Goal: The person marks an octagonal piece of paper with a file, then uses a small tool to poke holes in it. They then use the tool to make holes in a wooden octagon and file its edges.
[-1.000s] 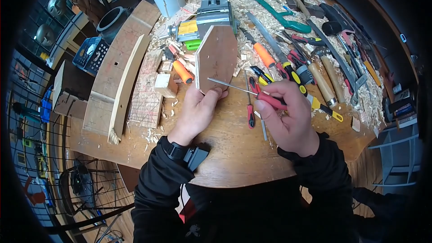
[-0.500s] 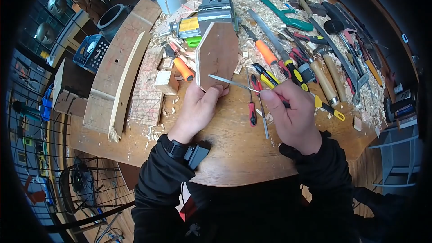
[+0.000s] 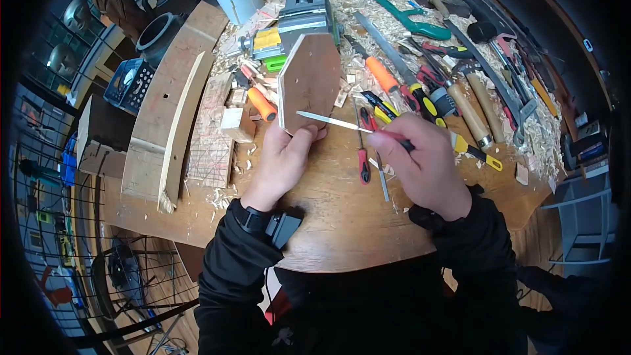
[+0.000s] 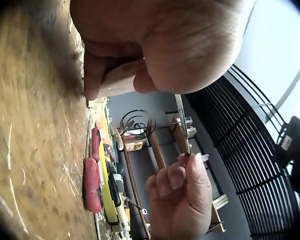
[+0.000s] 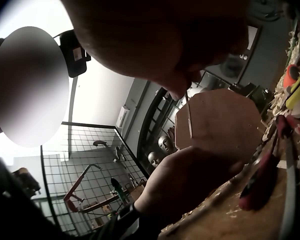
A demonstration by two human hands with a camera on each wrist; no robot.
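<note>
My left hand (image 3: 286, 158) grips the lower edge of an eight-sided plywood board (image 3: 312, 82) and holds it upright above the table. Small holes dot the board's face. My right hand (image 3: 420, 164) pinches the red handle of a slim file (image 3: 328, 119), its thin metal blade pointing left. In the head view the blade's tip overlaps the lower left of the board. The right wrist view shows the blade in front of the board's face (image 5: 222, 117), with the left hand below. From the left wrist, the right hand (image 4: 182, 195) appears with thumb and fingers together on the file.
Red-handled files (image 3: 363, 165) lie on the table near my right hand. Wood shavings, chisels, saws and a mallet (image 3: 483, 31) cover the right side. A metal vise (image 3: 303, 10) stands behind the board. To the left are a wooden block (image 3: 236, 123) and long curved planks (image 3: 181, 131).
The file's blade has turned so its flat side shows, and its tip stays by the board's lower left. The right hand has rolled slightly; the left keeps its hold on the board.
</note>
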